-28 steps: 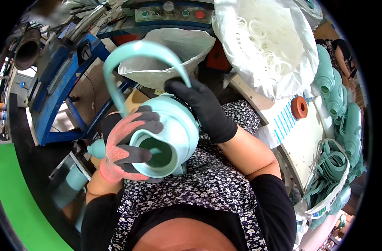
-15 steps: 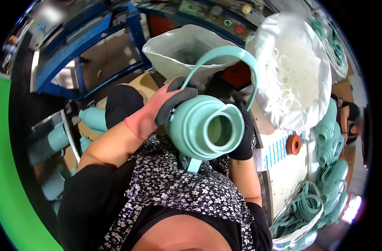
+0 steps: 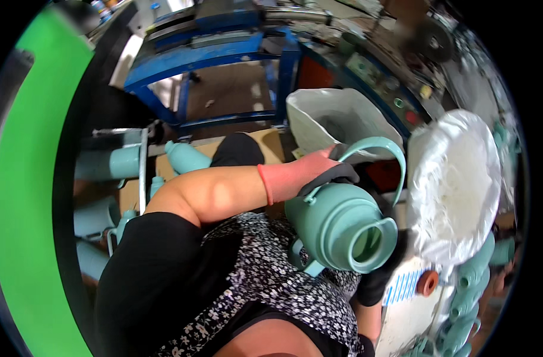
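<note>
You hold one teal plastic jug (image 3: 343, 229) in front of your chest, tipped so its wide round mouth faces down and to your right, with its thin curved carrying handle (image 3: 385, 156) arching above it. Your left hand (image 3: 310, 172), in a pink glove with dark fingers, lies over the top of the jug's shoulder with the fingers pressed onto the plastic near the handle's root. Your right hand (image 3: 378, 279), in a black glove, cups the jug from below beside the mouth; how tightly those fingers close you cannot tell, since the jug hides most of them. The jug looks hollow and light, stiff in its ribbed neck but with a smooth skin that may slide in gloves, so the shoulder and the thick rim seem the safest holds, while the slim handle would probably flex. Behind it stand two bags: one open white sack (image 3: 337, 119) and one clear bag (image 3: 456, 184) full of pale rings. More teal jugs (image 3: 474, 279) lie stacked at your right, too crowded to count.
</note>
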Demonstrator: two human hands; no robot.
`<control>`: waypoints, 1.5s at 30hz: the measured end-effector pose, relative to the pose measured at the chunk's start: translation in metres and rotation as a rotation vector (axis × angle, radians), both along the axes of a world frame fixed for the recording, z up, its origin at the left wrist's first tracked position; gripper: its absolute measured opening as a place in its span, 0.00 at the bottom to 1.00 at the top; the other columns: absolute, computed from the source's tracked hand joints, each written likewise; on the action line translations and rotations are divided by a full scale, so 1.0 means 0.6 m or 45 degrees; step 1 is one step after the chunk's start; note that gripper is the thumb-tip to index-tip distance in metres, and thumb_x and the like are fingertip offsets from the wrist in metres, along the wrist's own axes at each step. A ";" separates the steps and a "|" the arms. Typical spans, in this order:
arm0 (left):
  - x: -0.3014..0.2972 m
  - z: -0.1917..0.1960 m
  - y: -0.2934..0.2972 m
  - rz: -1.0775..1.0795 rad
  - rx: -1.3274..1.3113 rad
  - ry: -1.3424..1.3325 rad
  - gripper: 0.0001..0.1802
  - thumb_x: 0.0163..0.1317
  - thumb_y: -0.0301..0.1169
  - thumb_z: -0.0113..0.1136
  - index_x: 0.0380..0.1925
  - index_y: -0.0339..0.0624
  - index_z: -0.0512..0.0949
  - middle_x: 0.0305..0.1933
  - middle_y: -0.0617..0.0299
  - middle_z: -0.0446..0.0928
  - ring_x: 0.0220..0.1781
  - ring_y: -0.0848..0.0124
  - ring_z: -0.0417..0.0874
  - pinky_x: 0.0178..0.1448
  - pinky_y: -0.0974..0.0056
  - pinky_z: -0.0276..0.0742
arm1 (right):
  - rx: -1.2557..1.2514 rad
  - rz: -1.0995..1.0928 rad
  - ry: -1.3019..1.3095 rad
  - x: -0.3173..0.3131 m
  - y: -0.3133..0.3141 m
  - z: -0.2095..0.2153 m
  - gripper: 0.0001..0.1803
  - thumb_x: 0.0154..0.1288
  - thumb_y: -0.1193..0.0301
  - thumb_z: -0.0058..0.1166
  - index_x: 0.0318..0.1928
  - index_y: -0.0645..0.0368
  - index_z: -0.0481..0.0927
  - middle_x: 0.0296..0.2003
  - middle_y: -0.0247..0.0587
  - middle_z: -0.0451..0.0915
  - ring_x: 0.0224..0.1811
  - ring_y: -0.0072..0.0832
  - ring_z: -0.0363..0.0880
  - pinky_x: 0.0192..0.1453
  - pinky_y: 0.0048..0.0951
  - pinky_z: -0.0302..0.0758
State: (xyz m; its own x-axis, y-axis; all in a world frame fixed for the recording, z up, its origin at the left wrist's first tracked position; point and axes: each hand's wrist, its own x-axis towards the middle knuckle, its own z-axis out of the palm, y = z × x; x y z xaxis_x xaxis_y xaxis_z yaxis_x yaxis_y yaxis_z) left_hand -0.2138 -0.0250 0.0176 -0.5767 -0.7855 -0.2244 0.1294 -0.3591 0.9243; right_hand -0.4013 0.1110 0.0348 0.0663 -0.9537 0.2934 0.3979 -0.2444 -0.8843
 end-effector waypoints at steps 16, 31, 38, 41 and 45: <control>-0.001 -0.021 0.010 0.388 -0.357 0.222 0.24 0.70 0.31 0.46 0.65 0.39 0.59 0.55 0.51 0.73 0.54 0.63 0.77 0.59 0.61 0.73 | -0.895 -0.473 1.126 0.022 -0.050 0.071 0.42 0.45 0.57 0.70 0.60 0.57 0.67 0.52 0.50 0.73 0.55 0.49 0.72 0.59 0.46 0.69; 0.078 -0.155 -0.043 -0.033 0.245 0.341 0.25 0.72 0.39 0.40 0.63 0.37 0.66 0.64 0.52 0.70 0.64 0.61 0.72 0.69 0.58 0.66 | -0.782 -0.547 0.931 -0.042 -0.001 0.044 0.47 0.45 0.67 0.72 0.66 0.56 0.60 0.62 0.63 0.62 0.65 0.56 0.64 0.64 0.52 0.66; 0.066 -0.023 0.002 0.261 -1.496 -0.746 0.21 0.66 0.27 0.46 0.58 0.31 0.69 0.59 0.44 0.72 0.61 0.54 0.74 0.62 0.56 0.70 | 0.354 -0.965 0.797 -0.141 0.120 -0.047 0.37 0.61 0.67 0.59 0.67 0.62 0.58 0.62 0.50 0.65 0.65 0.38 0.63 0.68 0.36 0.61; 0.037 0.057 0.015 0.331 -0.654 -0.013 0.21 0.69 0.27 0.42 0.60 0.29 0.66 0.58 0.49 0.72 0.61 0.60 0.73 0.66 0.59 0.67 | 0.382 -1.280 0.103 -0.247 0.203 -0.100 0.27 0.69 0.68 0.49 0.65 0.60 0.61 0.57 0.43 0.71 0.58 0.29 0.70 0.63 0.31 0.67; 0.030 0.046 -0.013 0.202 -0.594 0.037 0.21 0.68 0.23 0.44 0.60 0.29 0.67 0.56 0.48 0.74 0.60 0.63 0.74 0.65 0.62 0.67 | 0.103 -2.039 1.221 -0.338 0.272 -0.069 0.25 0.73 0.60 0.44 0.64 0.58 0.64 0.54 0.44 0.74 0.57 0.33 0.73 0.58 0.34 0.72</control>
State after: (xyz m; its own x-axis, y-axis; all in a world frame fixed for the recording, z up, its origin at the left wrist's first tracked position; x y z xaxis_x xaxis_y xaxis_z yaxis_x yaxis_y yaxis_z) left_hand -0.1961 -0.0331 0.0453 -0.4425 -0.8771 0.1867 0.1774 0.1185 0.9770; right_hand -0.6041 0.2745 -0.0064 -0.6982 -0.2771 0.6601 -0.7146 0.2135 -0.6662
